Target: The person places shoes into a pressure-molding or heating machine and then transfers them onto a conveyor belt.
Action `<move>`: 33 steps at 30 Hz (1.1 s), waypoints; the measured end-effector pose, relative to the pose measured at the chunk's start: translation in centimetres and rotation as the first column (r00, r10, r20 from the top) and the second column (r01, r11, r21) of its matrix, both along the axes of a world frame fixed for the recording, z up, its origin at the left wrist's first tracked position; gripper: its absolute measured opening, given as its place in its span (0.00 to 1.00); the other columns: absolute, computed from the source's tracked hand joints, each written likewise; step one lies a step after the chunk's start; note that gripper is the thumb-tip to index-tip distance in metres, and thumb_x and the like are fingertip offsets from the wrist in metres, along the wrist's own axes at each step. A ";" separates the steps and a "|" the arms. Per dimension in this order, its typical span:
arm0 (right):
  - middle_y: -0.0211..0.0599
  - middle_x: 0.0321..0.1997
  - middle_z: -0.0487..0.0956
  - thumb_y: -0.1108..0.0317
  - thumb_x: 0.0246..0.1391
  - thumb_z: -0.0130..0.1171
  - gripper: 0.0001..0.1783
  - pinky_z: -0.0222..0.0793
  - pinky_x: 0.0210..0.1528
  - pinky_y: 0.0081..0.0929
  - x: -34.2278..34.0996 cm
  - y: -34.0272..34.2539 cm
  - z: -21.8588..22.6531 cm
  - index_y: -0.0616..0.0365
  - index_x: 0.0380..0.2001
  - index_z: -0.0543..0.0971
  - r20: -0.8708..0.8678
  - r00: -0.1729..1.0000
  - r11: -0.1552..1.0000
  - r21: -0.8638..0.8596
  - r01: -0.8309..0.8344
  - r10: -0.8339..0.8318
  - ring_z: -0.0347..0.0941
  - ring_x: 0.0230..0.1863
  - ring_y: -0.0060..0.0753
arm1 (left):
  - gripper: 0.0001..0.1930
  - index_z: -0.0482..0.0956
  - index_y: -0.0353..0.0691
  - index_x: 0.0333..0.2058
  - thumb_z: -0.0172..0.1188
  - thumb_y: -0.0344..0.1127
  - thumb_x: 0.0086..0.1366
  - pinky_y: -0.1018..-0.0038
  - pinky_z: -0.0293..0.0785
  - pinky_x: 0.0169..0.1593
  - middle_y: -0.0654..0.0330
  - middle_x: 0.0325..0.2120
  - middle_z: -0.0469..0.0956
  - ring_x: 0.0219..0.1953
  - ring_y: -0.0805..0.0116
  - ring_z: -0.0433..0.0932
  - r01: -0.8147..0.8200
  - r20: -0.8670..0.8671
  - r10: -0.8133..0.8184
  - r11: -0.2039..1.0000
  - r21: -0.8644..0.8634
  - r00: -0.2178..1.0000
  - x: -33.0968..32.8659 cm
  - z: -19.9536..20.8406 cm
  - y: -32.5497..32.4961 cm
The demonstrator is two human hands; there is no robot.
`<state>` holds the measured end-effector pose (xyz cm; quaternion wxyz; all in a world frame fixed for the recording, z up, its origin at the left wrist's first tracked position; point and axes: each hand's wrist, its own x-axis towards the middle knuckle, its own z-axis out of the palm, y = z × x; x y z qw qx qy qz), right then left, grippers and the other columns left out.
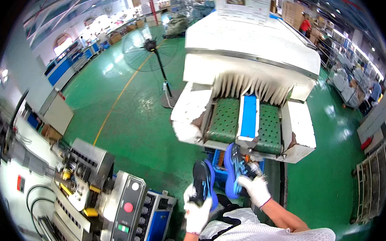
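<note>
My left hand, in a white glove, is closed round the heel end of a black sports shoe with light blue marks and a blue-violet sole. My right hand, gloved too, grips the heel end of a matching sports shoe. Both shoes are held up side by side, toes pointing away from me, just short of a white conveyor machine. The right shoe's toe overlaps the machine's front edge in the picture. Two green perforated belts run under a fringe of pale strips, with a blue strip between them.
A blue crate sits below the conveyor's front edge, partly hidden by the shoes. On my left stands a machine with a button panel. A black pedestal fan is at far left, a wheeled rack at right.
</note>
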<state>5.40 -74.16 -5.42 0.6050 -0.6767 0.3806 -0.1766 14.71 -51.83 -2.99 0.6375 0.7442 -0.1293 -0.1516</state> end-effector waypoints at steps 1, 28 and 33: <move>0.39 0.54 0.81 0.52 0.46 0.77 0.46 0.72 0.59 0.33 0.0 -2.5 1.2 0.60 0.65 0.69 0.099 0.990 0.995 0.014 0.097 -0.098 0.78 0.53 0.32 | 0.40 0.62 0.32 0.64 0.72 0.32 0.56 0.64 0.71 0.62 0.49 0.56 0.76 0.57 0.59 0.77 0.024 -0.026 -0.023 0.998 0.054 0.999 2.1 1.8 -3.5; 0.55 0.74 0.64 0.74 0.64 0.58 0.34 0.55 0.75 0.40 16.5 8.8 -14.3 0.67 0.71 0.60 -0.210 0.209 0.188 -0.116 -0.975 0.955 0.60 0.75 0.47 | 0.21 0.83 0.39 0.41 0.51 0.52 0.70 0.53 0.75 0.55 0.46 0.46 0.82 0.50 0.45 0.81 -0.316 0.069 0.825 0.137 0.939 0.561 -22.4 -16.3 33.2; 0.59 0.69 0.70 0.71 0.62 0.62 0.33 0.62 0.71 0.40 12.8 19.0 -16.4 0.68 0.68 0.65 -0.451 -0.098 -0.158 -0.097 -0.983 0.887 0.68 0.69 0.51 | 0.23 0.80 0.39 0.52 0.65 0.46 0.63 0.53 0.74 0.56 0.46 0.46 0.82 0.51 0.46 0.80 -0.571 0.379 0.925 -0.296 0.766 0.030 -48.4 -10.0 43.8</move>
